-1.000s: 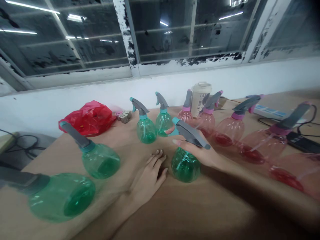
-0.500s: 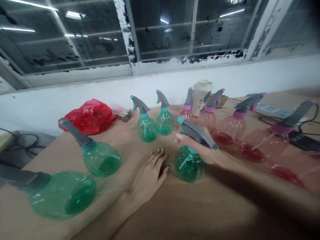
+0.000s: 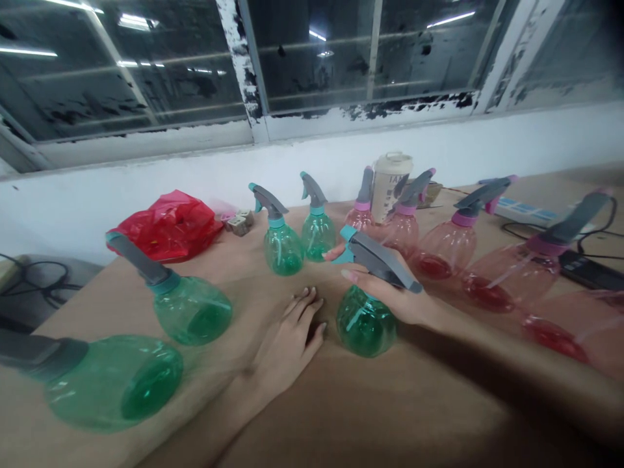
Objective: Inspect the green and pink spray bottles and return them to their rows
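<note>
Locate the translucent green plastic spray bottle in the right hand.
In the head view, the green spray bottle is just right of centre, between the left hand and the translucent pink plastic spray bottles.

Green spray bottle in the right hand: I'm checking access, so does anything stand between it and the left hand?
Nothing visible does: only tabletop shows in the narrow gap between the left hand and the green spray bottle. The right hand holds the bottle at its neck.

Translucent green spray bottle (image 3: 366, 325) — grey trigger head (image 3: 383, 260), teal nozzle (image 3: 348, 233) pointing left, upright, on wooden tabletop (image 3: 414, 396)
</note>
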A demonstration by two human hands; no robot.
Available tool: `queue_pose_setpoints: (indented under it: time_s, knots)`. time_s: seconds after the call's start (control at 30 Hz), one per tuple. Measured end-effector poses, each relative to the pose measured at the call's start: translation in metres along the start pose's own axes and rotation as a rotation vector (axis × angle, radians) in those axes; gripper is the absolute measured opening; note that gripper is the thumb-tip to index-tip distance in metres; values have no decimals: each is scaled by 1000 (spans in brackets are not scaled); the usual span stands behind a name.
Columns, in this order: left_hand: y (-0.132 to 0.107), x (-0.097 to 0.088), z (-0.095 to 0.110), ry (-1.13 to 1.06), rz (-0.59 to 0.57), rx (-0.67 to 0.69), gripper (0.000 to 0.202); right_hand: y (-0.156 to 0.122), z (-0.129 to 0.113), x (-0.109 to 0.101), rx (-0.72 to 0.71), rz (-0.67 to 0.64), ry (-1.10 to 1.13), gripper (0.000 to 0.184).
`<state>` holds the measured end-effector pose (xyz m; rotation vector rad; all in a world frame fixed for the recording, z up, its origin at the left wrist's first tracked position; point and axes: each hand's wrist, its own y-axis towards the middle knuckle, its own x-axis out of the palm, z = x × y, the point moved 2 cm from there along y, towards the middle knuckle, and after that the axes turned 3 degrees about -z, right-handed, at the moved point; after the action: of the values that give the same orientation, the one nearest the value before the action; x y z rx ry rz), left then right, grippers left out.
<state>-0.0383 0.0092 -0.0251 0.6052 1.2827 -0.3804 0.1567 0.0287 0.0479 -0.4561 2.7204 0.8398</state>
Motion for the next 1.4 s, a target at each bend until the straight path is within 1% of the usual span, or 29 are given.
queue_pose_setpoints:
  time_s: [0.13, 0.3, 0.4, 0.53, 0.7, 0.83, 0.93, 1.17, 1.3, 1.4]
  knots:
    - [1, 0, 0, -1, 0, -1, 37, 0, -2, 0, -21, 9, 15, 27]
    - [0, 1, 0, 0, 7, -5, 37, 3, -3, -1, 8, -18, -15, 18]
    - [0, 2, 0, -12, 25, 1, 36, 3, -3, -3, 18, -1, -31, 15]
    - [1, 1, 0, -15, 20, 4, 36, 1, -2, -6, -14, 6, -29, 19]
    - [2, 1, 1, 0, 9, -2, 36, 0, -1, -4, -40, -5, -16, 14]
    - [2, 0, 1, 8, -4, -5, 37, 0, -1, -2, 8, 23, 11, 23]
    - [2, 0, 0, 6, 6, -5, 37, -1, -3, -2, 28, 23, 16, 26]
    - [2, 2, 1, 26, -10, -6, 38, -1, -1, 0, -20, -2, 20, 26]
    - [2, 1, 1, 23, -3, -7, 37, -1, -2, 0, -1, 9, 0, 26]
    - [2, 0, 1, 18, 2, -6, 36, -1, -5, -3, 23, -2, -27, 22]
